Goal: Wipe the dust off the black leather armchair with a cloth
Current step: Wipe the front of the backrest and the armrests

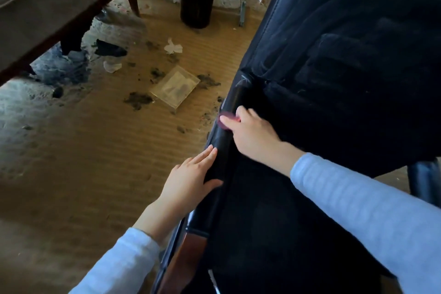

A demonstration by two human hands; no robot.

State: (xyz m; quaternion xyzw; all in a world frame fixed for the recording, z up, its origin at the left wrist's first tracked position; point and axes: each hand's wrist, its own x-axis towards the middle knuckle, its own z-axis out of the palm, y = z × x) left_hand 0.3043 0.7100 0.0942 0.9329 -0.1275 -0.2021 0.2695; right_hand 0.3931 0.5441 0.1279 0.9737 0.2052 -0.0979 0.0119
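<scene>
Now you're on the armrest-wiping step, with most of the chair left to do.
Your right hand (pixel 250 131) curls around a small dark-red cloth (pixel 224 120) and presses it onto the padded armrest (pixel 220 144) of the black leather armchair (pixel 334 55). Your left hand (pixel 193 174) lies flat on the same armrest just behind, fingers straight, apparently steadying it. The backrest looks faintly dusty, so your next move probably calls for firm, overlapping passes along the armrest, then across the broad panels.

The armchair (pixel 334 79) is black leather, dull with dust, glossier along its padded arm (pixel 221 137). Its frame (pixel 191 249) shows polished brown wood. The carpet (pixel 95 150) is ribbed and matt.
</scene>
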